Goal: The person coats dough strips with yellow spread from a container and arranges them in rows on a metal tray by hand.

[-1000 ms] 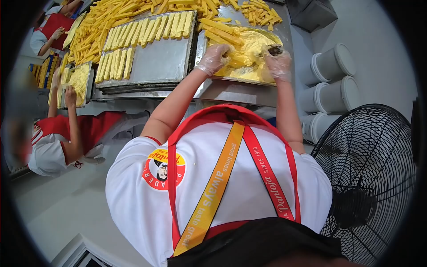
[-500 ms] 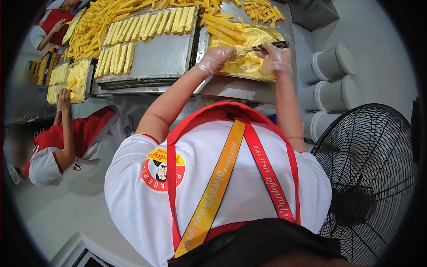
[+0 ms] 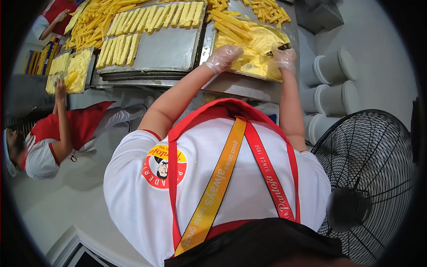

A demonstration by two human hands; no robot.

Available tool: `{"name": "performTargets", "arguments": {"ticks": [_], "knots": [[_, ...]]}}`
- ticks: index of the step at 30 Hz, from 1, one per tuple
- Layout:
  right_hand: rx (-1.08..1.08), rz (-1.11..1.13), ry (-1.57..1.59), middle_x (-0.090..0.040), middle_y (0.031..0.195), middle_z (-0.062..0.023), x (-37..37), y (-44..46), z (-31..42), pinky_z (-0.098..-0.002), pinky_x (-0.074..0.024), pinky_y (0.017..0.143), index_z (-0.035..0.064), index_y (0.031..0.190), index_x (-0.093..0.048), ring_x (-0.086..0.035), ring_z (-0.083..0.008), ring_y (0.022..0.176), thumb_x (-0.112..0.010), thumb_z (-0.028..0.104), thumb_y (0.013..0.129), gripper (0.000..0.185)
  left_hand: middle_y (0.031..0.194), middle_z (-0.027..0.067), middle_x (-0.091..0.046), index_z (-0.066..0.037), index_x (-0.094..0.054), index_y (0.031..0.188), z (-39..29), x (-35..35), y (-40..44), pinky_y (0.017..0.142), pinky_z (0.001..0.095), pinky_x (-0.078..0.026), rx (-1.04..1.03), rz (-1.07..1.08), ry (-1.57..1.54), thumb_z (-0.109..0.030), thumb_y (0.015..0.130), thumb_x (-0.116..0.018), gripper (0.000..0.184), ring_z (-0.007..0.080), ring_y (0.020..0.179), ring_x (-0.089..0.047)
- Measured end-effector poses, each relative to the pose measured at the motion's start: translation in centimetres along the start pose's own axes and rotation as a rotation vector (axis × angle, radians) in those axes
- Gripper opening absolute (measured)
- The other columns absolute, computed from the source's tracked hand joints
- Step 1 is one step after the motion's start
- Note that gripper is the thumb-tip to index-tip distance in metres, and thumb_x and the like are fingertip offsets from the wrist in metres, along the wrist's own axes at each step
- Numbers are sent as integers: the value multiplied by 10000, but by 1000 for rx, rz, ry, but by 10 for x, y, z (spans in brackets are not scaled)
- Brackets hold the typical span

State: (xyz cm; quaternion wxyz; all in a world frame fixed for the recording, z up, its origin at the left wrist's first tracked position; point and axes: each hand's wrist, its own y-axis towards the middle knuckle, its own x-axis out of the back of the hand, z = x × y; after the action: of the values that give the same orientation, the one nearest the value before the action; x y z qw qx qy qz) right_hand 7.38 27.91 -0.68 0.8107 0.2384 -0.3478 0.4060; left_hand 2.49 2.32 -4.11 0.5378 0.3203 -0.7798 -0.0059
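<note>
My right hand [image 3: 284, 59], in a clear plastic glove, is closed around a dark-handled spatula [image 3: 284, 46] over a tray smeared with soft yellow cream [image 3: 262, 40]. Its blade is mostly hidden by my fingers and the cream. My left hand [image 3: 225, 58], gloved too, is curled at the near left part of the same tray; whatever its fingers hold is hidden. Several plain yellow cake sticks [image 3: 233, 27] lie at the tray's far left. Left of it, cream-coated sticks [image 3: 156, 18] stand in rows on a metal tray [image 3: 167, 51].
Loose yellow sticks [image 3: 91, 26] are heaped behind the trays. At the right are several lidded buckets [image 3: 336, 66] and a large black fan [image 3: 369, 178] close to my right arm. On the left, a co-worker in a red apron [image 3: 89, 127] works at another creamed tray [image 3: 80, 69].
My right hand has lowered slightly, turning the spatula so less of it shows. My left hand stays near the tray's edge, fingers curled. The whole view has shifted slightly.
</note>
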Motion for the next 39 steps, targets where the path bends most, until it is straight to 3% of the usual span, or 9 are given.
{"name": "performTargets", "arguments": {"ticks": [6, 11, 13, 23, 26, 32, 35, 38, 39], "knots": [[-17, -14, -83, -687, 821, -192, -9, 7, -36, -404, -511, 718, -16, 833, -678, -671, -340, 799, -735, 403, 709, 441, 837, 154, -604, -56, -588, 944, -16, 57, -33, 707, 430, -472, 5, -409, 13, -79, 705, -693, 262, 364, 814, -591], [-64, -27, 117, -696, 823, -155, -7, -7, -25, -385, -512, 711, -8, 854, -682, -679, -298, 785, -747, 370, 729, 403, 780, 136, -602, -63, -598, 870, 7, 125, -113, 641, 419, -474, 485, -699, 311, -99, 752, -698, 159, 334, 737, -592], [-79, -1, 232, -698, 828, -143, -4, -14, -15, -374, -514, 712, -6, 865, -681, -682, -281, 780, -744, 346, 744, 378, 731, 139, -593, -51, -597, 816, 28, 141, -141, 608, 422, -470, 499, -849, 511, -86, 753, -666, 100, 335, 658, -580], [239, -127, -51, -692, 827, -160, -13, -18, -1, -381, -513, 725, 28, 874, -682, -671, -309, 768, -701, 287, 762, 283, 793, 173, -623, -51, -631, 872, 80, 144, -202, 712, 437, -491, 823, -790, 671, -230, 687, -727, 275, 367, 777, -608], [196, -31, -106, -694, 911, -141, -9, -40, 22, -358, -525, 744, 36, 974, -665, -676, -274, 825, -712, 231, 731, 315, 847, 167, -616, -60, -600, 865, 61, 158, -187, 759, 431, -491, 1188, -473, 807, -321, 681, -740, 349, 336, 858, -603], [305, 195, 309, -691, 845, -140, -14, -51, 9, -347, -523, 674, 39, 916, -666, -674, -200, 747, -724, 217, 722, 269, 918, 151, -598, -41, -562, 909, 49, 174, -187, 794, 436, -480, 1100, -447, 836, -368, 665, -762, 454, 332, 922, -580], [-24, 43, 130, -688, 864, -150, -8, -18, -9, -357, -521, 689, 53, 918, -669, -675, -241, 758, -714, 221, 736, 252, 960, 143, -601, -50, -564, 952, 14, 179, -143, 792, 428, -469, 807, -559, 795, -396, 707, -745, 461, 321, 932, -577], [365, -74, 46, -658, 822, -156, -4, -24, 8, -371, -512, 695, 60, 904, -661, -644, -315, 768, -697, 202, 746, 215, 992, 123, -619, -69, -580, 1025, -6, 140, -87, 797, 402, -463, 284, -633, 555, -401, 755, -715, 448, 299, 937, -580], [464, -78, 29, -650, 805, -158, -6, -33, 19, -376, -511, 691, 59, 898, -659, -635, -329, 764, -693, 197, 749, 206, 982, 110, -634, -75, -581, 1074, -19, 122, -71, 800, 392, -464, 323, -474, 359, -388, 764, -709, 459, 286, 923, -588]]}}
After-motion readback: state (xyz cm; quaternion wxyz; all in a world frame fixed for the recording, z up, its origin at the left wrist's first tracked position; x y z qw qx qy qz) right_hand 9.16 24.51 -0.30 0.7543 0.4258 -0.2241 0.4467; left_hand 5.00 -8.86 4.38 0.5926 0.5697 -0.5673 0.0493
